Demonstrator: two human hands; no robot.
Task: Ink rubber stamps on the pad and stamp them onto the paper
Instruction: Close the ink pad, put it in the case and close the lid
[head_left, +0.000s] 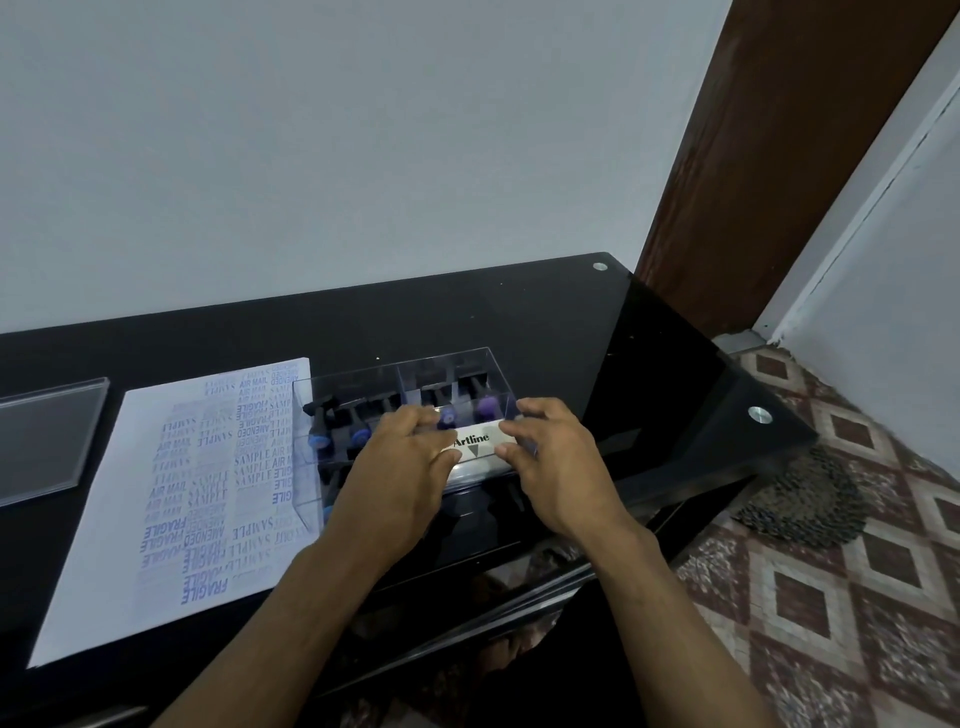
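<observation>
Both hands are over a clear plastic box (353, 395) that stands on a black glass table (571, 332). The left hand (402, 467) and the right hand (556, 457) hold between them a small ink pad tin (475, 446) with the word "Artline" on its light lid. The left fingers (441, 457) touch the left end of the tin, and the right fingers (511, 449) touch its right end. The fingers of both hands are bent and close together, pinching the tin from the two sides. The tin is at the near right part of the box; I cannot tell if it rests on the box or is lifted a little above it.

Just beyond the fingertips, inside the box, stand the rubber stamps (488, 408) with dark handles and blue or purple ends. More of them are to the left of the left fingers, and some are hidden under the left hand.

Further to the left of the left hand lies the paper (171, 493), flat on the table and touching the left side of the box. It is already covered with many blue prints such as "SAMPLE", "AIR MAIL", "FRAGILE" and "AMENDED". Beyond the paper, well apart from the hands, lies a clear flat lid (47, 441).
</observation>
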